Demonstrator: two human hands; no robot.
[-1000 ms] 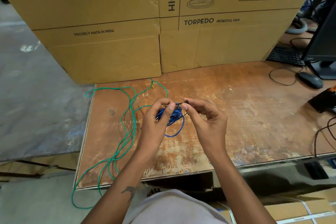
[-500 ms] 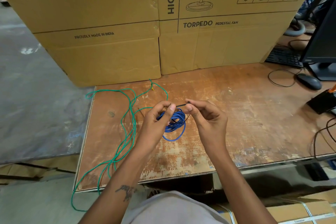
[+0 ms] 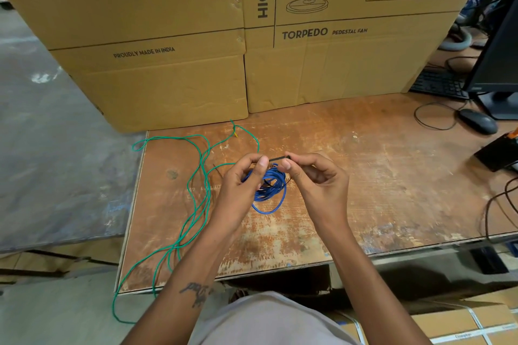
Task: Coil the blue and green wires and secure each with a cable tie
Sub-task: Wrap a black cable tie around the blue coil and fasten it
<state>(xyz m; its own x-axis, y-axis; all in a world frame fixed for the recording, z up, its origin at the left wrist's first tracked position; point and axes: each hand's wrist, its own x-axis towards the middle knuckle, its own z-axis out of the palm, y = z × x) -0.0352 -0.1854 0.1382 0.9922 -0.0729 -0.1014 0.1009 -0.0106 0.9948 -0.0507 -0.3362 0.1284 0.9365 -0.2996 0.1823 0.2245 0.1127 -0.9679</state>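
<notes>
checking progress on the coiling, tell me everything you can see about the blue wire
The blue wire is thin, looks plastic-insulated, and is wound into a small, loose coil of several turns, with one larger loop sagging towards the person. It is held above the wooden table between both hands: the left hand grips its left side, and a black cable tie, pinched by the right hand, passes over it.

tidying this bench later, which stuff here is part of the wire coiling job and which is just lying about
Part of the job:
- blue wire, coiled, held in the left hand
- black cable tie, pinched between both hands, right hand
- green wire, loose on the table, trailing over its edge

Just lying about:
- cardboard boxes
- mouse
- keyboard
- monitor
</notes>
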